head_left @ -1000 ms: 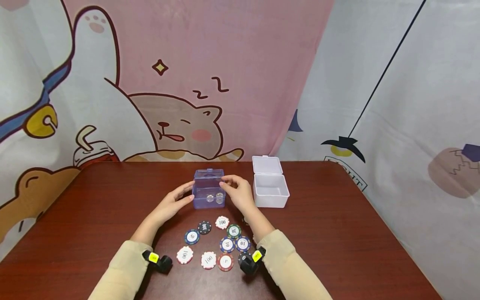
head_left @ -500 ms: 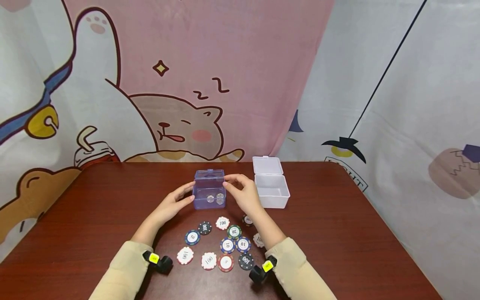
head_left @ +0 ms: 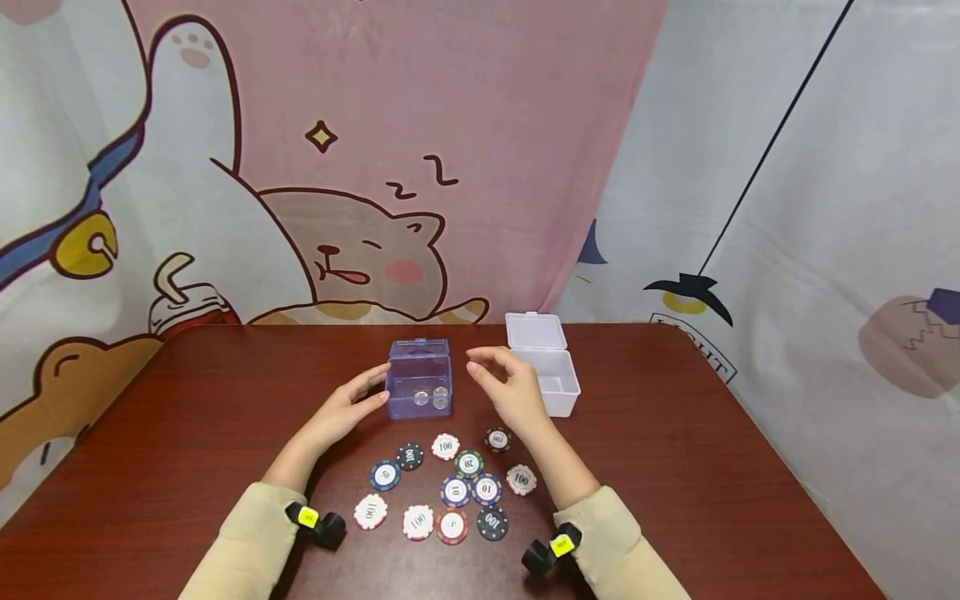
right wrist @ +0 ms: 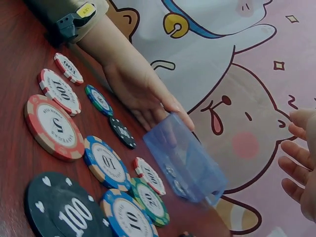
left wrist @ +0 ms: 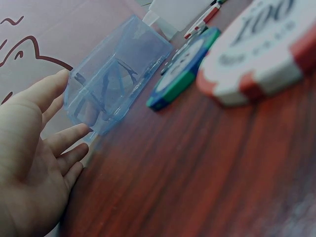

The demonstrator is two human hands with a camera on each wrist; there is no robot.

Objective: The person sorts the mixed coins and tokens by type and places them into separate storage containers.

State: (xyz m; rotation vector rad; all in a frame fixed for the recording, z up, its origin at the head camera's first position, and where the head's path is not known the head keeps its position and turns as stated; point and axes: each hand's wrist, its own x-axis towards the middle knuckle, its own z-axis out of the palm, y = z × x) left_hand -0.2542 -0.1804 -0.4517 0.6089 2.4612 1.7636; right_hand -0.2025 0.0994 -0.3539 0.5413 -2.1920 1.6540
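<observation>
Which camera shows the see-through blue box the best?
The head view: it shows the blue box nearly whole, its open lid and the clear round pieces inside. The left wrist view shows it slanted, by the left fingers, pieces hard to tell. The right wrist view shows it slanted too, pieces visible through it.

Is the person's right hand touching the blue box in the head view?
No, the right hand is apart from the blue box, with a strip of table visible between them.

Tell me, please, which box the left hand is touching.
The translucent blue box, with shiny pieces inside: the left hand touches it. The white box stands apart from this hand.
</observation>
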